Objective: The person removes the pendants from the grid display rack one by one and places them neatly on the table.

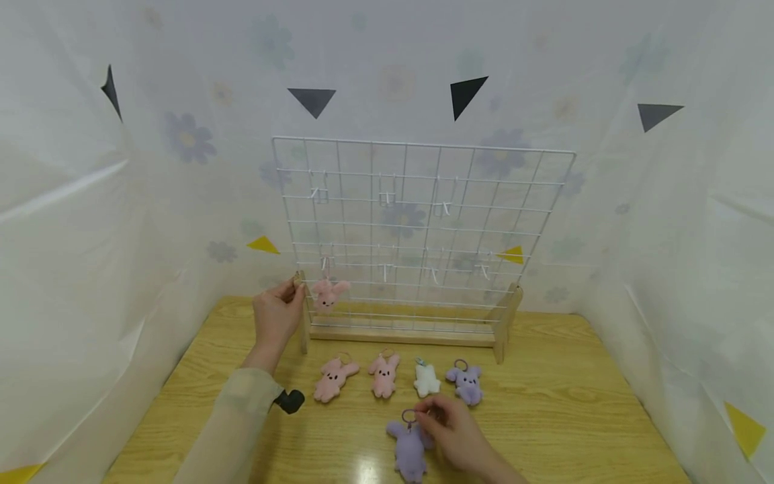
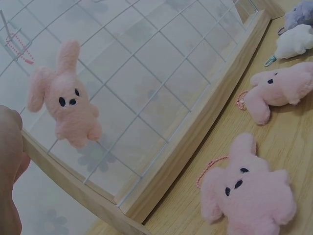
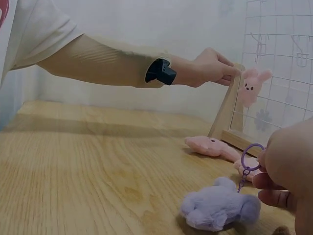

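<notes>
My left hand point(image 1: 277, 317) grips the top of the left wooden post of a display rack with a white wire grid point(image 1: 423, 224). Right beside it, a pink bunny plush keychain point(image 1: 327, 296) hangs from a lower hook by its bead chain. Close to the table's front, my right hand point(image 1: 456, 430) pinches the purple ring of a purple plush keychain point(image 1: 411, 452). In the right wrist view this purple plush point(image 3: 217, 205) lies at table level, the ring point(image 3: 243, 157) raised above it by a short chain. Its face is not visible.
In a row before the rack lie two pink bunny keychains point(image 1: 334, 380) point(image 1: 383, 376), a white plush keychain point(image 1: 426, 380) and another purple one point(image 1: 467, 384). Several white hooks point(image 1: 387, 199) sit on the grid. The rack's right post point(image 1: 506, 323) stands on the wooden table point(image 1: 562, 403).
</notes>
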`<state>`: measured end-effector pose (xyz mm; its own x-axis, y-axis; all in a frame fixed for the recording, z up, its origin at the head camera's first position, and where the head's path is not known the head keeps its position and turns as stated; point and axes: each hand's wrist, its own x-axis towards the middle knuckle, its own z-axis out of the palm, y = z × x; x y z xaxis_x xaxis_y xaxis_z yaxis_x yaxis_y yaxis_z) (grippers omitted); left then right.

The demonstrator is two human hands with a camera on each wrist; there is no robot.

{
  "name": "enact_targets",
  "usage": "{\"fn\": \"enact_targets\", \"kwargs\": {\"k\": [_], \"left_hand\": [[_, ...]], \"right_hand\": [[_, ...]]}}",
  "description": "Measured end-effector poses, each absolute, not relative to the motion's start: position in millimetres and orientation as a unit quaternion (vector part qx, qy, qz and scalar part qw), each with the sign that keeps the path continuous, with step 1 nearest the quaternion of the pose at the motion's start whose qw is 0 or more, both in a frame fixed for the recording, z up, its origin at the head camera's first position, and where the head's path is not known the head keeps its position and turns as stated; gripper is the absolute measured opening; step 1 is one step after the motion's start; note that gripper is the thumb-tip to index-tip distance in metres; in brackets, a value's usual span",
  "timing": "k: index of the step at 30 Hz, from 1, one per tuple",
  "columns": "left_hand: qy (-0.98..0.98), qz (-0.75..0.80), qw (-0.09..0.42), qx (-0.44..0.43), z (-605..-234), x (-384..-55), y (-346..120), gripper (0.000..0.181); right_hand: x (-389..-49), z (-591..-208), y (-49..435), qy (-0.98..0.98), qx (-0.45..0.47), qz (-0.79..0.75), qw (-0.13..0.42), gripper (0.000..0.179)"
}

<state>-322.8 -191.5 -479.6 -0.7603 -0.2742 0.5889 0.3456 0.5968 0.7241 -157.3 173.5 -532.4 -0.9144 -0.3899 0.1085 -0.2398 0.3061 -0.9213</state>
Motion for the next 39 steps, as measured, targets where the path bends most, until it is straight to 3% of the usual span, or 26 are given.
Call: {"fn": "enact_targets", "kwargs": {"k": [22, 32, 39], "left_hand": [[-0.822, -0.454, 0.344, -0.023, -479.9, -323.5, -190.7, 0.024], [-0.823, -0.452, 0.345, -0.019, -479.7, -322.5, -191.0, 0.023], [-0.823, -0.453, 0.341, -0.014, -478.6, -322.1, -190.5, 0.024]], "right_hand": [[-181.2, -541.2, 168.9, 0.848, -0.196, -0.490, 0.053, 0.007], [-197.0, -516.2, 156.1, 0.841, -0.209, -0.497, 0.034, 0.006], [-215.9, -490.7, 137.5, 0.842, -0.234, -0.485, -0.020, 0.008]]}}
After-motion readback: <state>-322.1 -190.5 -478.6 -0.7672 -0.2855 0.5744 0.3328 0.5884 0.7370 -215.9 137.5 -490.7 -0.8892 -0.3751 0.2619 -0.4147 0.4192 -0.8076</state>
